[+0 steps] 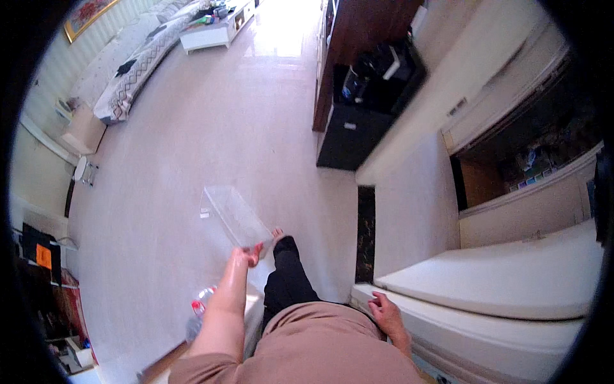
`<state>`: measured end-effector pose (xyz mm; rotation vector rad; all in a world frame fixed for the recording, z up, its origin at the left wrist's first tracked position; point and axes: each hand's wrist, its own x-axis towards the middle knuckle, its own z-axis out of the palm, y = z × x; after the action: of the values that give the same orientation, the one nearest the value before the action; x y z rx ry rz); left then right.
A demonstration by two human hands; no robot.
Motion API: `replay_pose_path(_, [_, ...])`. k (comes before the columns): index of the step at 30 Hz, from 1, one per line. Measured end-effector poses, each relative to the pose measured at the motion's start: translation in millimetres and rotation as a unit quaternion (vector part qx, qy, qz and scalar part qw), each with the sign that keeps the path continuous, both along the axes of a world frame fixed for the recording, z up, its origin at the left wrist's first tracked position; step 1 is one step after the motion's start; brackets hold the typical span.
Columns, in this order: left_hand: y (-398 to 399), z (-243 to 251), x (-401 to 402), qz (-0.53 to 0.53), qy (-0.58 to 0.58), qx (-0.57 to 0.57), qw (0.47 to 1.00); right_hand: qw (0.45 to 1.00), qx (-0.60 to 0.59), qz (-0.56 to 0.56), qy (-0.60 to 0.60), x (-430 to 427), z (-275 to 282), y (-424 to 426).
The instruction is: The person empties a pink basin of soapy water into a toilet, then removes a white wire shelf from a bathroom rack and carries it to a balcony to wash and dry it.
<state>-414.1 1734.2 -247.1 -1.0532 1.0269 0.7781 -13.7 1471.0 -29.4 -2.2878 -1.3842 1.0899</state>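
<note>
My left hand grips the near end of a long, clear plastic bin. The bin hangs out in front of me above the pale floor, beside my forward foot. On the right, my right hand holds nothing, its fingers apart and slightly bent. It is next to the edge of a white appliance that looks like a refrigerator; whether it touches that edge I cannot tell. Partly behind my left forearm is a clear plastic bottle or container with red parts.
A black cabinet with items on top stands ahead right. A dark stone threshold strip crosses the floor near the doorway. Further off are a covered sofa, a white low table and a small stool at the left wall.
</note>
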Motion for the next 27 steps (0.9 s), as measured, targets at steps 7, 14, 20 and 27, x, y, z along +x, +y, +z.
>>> replay_pose_path(7, [68.4,2.4,-49.0,0.145,-0.064,-0.058,0.986,0.975,-0.212,0.037,-0.056,73.6,-80.5,134.6])
replay_pose_path(14, [112.8,-26.2,-115.8,0.232,0.027,-0.252,0.939,0.951,-0.300,0.069,-0.040,88.8,-119.8,324.5])
replay_pose_path(20, [150.1,-19.4,-151.5,0.116,0.365,-0.360,0.851,0.977,-0.115,0.182,-0.005,39.6,-145.8,562.7])
replay_pose_path(27, [232.8,27.4,-171.0,0.074,0.526,-0.427,0.731,0.927,0.052,0.371,0.013,-82.6,-128.0,851.5])
